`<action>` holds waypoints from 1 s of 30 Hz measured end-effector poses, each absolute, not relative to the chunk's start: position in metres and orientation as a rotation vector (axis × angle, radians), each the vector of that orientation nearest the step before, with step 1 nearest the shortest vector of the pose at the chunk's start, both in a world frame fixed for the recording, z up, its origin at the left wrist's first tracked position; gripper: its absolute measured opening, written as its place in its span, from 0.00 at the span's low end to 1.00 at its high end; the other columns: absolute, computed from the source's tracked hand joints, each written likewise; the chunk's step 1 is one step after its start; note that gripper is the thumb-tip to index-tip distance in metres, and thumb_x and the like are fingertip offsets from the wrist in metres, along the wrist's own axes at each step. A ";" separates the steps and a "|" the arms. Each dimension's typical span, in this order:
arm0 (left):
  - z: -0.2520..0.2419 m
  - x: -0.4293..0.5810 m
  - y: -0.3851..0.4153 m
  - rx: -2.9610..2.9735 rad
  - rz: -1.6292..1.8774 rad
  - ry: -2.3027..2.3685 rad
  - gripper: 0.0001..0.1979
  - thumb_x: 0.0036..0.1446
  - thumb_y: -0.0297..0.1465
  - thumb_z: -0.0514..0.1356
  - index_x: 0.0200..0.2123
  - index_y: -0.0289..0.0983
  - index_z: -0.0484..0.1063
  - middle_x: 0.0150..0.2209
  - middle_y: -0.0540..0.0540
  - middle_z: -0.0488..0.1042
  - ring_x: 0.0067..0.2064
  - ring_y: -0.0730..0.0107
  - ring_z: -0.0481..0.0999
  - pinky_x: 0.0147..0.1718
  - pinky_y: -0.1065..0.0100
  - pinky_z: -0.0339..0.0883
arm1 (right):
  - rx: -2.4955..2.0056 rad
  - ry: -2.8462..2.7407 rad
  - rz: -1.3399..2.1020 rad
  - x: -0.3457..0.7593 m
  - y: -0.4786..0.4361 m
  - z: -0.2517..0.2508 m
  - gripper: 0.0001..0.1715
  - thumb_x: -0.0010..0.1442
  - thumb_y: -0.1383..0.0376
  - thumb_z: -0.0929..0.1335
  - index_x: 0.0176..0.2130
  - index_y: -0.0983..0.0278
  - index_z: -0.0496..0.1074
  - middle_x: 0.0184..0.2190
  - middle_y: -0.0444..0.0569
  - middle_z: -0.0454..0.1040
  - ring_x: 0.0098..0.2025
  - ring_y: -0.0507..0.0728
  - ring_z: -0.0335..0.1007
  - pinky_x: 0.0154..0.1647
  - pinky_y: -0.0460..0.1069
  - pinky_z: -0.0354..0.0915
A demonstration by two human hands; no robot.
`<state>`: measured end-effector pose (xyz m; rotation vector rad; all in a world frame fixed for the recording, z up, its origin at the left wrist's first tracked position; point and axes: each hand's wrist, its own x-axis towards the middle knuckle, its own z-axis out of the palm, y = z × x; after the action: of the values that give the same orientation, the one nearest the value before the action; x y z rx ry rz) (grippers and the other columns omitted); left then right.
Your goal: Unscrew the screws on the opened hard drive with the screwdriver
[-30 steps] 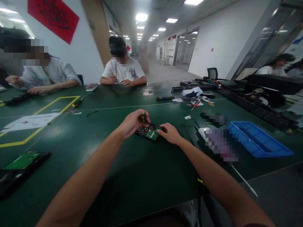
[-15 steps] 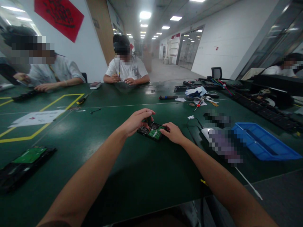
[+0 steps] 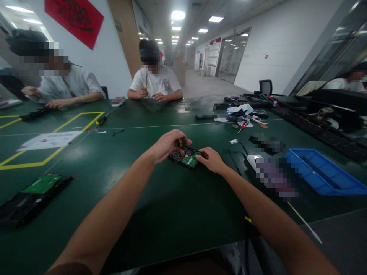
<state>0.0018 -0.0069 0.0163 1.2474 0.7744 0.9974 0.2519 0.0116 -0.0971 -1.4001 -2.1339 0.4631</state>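
Observation:
A small black device with a green circuit board [image 3: 190,160] lies on the green table in front of me. My right hand [image 3: 211,160] grips its right end, the thumb on the board's edge. Over the left part of the device, my left hand [image 3: 171,146] is closed around a short screwdriver [image 3: 180,142] with a black and yellow handle. Its tip is hidden by the fingers and the device. At the far left of the table rests a larger black housing [image 3: 17,212], also with a green board.
To the right are a blue plastic tray [image 3: 323,189], a blurred-out white device [image 3: 252,162] with a cable, and a red screwdriver [image 3: 243,125]. Another yellow-black screwdriver [image 3: 101,119] and paper [image 3: 48,140] lie left. Co-workers sit across the table and at its sides.
The view has shifted slightly. My left hand has turned a little, so the yellow on the screwdriver handle now shows. My right hand keeps its hold on the device.

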 end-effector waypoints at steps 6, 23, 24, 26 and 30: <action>0.013 -0.001 -0.003 1.325 1.020 0.811 0.12 0.60 0.36 0.59 0.37 0.34 0.77 0.39 0.39 0.75 0.42 0.62 0.74 0.30 0.68 0.69 | -1.428 -2.141 0.464 0.251 0.010 -0.094 0.20 0.67 0.52 0.69 0.51 0.63 0.77 0.45 0.52 0.74 0.40 0.55 0.69 0.41 0.50 0.63; 0.005 0.007 0.000 1.230 1.146 0.757 0.14 0.62 0.40 0.60 0.38 0.34 0.74 0.34 0.41 0.75 0.40 0.63 0.77 0.33 0.65 0.72 | -1.427 -2.119 0.462 0.251 0.013 -0.099 0.21 0.66 0.52 0.70 0.51 0.63 0.76 0.43 0.52 0.73 0.39 0.55 0.68 0.41 0.50 0.63; 0.005 0.007 -0.001 1.239 1.140 0.767 0.14 0.62 0.41 0.61 0.38 0.34 0.74 0.34 0.42 0.75 0.40 0.63 0.77 0.33 0.66 0.72 | -1.424 -2.121 0.459 0.251 0.012 -0.098 0.21 0.66 0.52 0.70 0.51 0.63 0.76 0.43 0.52 0.74 0.39 0.55 0.68 0.41 0.50 0.63; 0.006 0.008 -0.002 1.260 1.130 0.789 0.14 0.61 0.41 0.63 0.37 0.34 0.74 0.35 0.42 0.75 0.40 0.63 0.76 0.32 0.67 0.71 | -1.417 -2.124 0.457 0.250 0.012 -0.098 0.21 0.67 0.52 0.69 0.51 0.63 0.76 0.44 0.52 0.74 0.40 0.55 0.69 0.41 0.50 0.63; 0.009 0.007 -0.005 1.321 1.136 0.840 0.12 0.61 0.39 0.62 0.36 0.35 0.76 0.36 0.41 0.75 0.40 0.65 0.76 0.29 0.70 0.68 | -1.407 -2.125 0.462 0.251 0.012 -0.098 0.22 0.67 0.52 0.69 0.52 0.63 0.76 0.45 0.52 0.74 0.40 0.55 0.69 0.41 0.50 0.63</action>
<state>0.0071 -0.0052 0.0094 1.3211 0.8397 1.1361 0.2509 0.0116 -0.0977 -1.4074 -2.1250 0.4617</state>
